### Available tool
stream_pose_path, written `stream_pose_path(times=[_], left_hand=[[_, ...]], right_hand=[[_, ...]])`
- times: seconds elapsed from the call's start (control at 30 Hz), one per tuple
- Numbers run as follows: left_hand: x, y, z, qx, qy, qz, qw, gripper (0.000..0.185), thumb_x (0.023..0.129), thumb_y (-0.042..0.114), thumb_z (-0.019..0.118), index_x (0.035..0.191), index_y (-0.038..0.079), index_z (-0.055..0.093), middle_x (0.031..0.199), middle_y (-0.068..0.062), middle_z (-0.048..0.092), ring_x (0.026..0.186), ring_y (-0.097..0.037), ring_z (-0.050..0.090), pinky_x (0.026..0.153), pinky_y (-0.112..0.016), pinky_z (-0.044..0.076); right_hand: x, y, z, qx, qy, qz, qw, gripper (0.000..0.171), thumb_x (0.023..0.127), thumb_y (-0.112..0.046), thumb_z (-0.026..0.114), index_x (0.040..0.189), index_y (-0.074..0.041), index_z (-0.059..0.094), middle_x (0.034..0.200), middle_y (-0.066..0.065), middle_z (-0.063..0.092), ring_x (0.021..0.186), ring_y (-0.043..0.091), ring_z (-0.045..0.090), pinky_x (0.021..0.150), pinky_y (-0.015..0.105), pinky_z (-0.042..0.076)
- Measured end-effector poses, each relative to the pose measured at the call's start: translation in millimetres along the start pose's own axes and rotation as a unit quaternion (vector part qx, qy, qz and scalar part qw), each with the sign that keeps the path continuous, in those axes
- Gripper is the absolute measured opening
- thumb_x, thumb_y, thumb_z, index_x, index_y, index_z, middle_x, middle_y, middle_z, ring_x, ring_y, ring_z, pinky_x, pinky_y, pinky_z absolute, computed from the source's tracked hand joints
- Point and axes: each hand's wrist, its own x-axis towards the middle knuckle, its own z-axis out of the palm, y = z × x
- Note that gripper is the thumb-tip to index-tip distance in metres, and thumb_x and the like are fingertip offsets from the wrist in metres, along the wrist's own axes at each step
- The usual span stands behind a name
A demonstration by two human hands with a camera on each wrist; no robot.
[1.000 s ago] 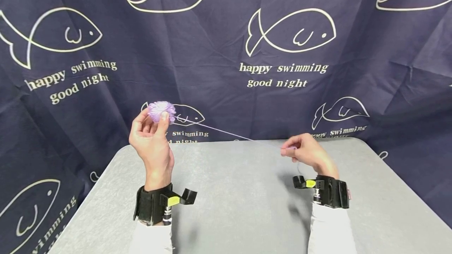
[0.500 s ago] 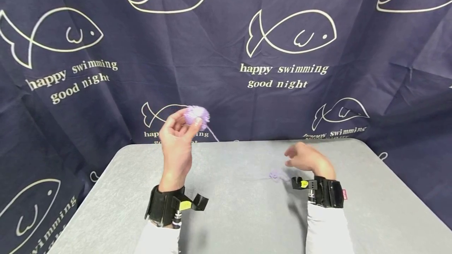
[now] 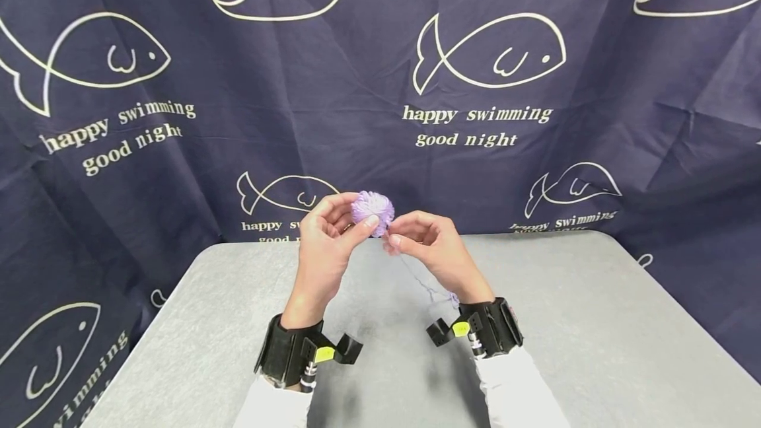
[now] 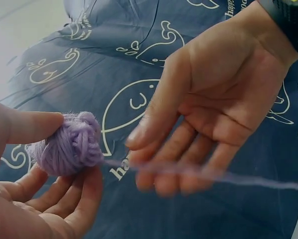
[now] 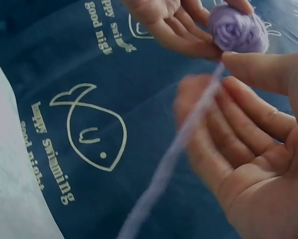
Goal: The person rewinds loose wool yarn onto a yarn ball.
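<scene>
My left hand (image 3: 321, 249) pinches a small ball of lilac yarn (image 3: 373, 210) between thumb and fingertips, above the far part of the table. Close beside it on the right, my right hand (image 3: 436, 246) has its fingers loosely bent by the yarn's loose strand. In the left wrist view the strand (image 4: 238, 178) leaves the ball (image 4: 69, 147) and passes across the right fingertips. A gap shows between the right thumb (image 5: 258, 69) and forefinger, with the strand beside them. From there it drops to a small tangle of yarn (image 3: 442, 296), partly hidden by the right wrist.
A grey table (image 3: 594, 322) with rounded far corners lies below the hands. Behind it hangs a dark blue cloth (image 3: 368, 84) with white fish outlines and lettering. Each wrist bears a black strap (image 3: 291, 355) with a protruding camera mount.
The left hand has carried the yarn ball rightward. The right hand let go of the strand, whose tangle dropped to the table, then came left to the ball.
</scene>
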Motion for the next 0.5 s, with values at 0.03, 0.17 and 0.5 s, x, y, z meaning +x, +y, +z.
stream_pose_path(times=[0.03,0.17,0.5], left_hand=[[0.0,0.4,-0.3,0.001,-0.001,0.002,1.0000,0.036,0.083,-0.017,0.069,0.117,-0.009,0.060,0.102,-0.006,0.069,0.089,-0.015,0.068,0.077,-0.023,0.057],[0.1,0.2,-0.3,0.002,0.012,0.004,0.9999,0.036,0.082,-0.017,0.069,0.116,-0.007,0.062,0.100,-0.004,0.070,0.089,-0.015,0.066,0.076,-0.022,0.057],[1.8,-11.3,1.8,0.001,0.067,0.057,0.9961,0.036,0.080,-0.019,0.072,0.111,-0.006,0.061,0.102,-0.008,0.067,0.091,-0.015,0.066,0.082,-0.025,0.058]], right_hand=[[0.0,-0.1,2.0,0.006,0.007,-0.005,1.000,0.019,0.091,0.000,0.073,0.107,0.008,0.068,0.091,0.010,0.074,0.074,0.020,0.070,0.069,0.031,0.059],[-0.8,-1.4,5.0,-0.035,0.034,-0.021,0.999,0.012,0.087,-0.002,0.077,0.096,0.005,0.072,0.076,0.003,0.070,0.057,0.013,0.056,0.048,0.024,0.045],[-4.1,-15.1,13.0,-0.147,0.044,-0.068,0.986,0.006,0.085,-0.003,0.080,0.089,-0.007,0.078,0.060,0.002,0.057,0.049,0.011,0.043,0.044,0.023,0.031]])
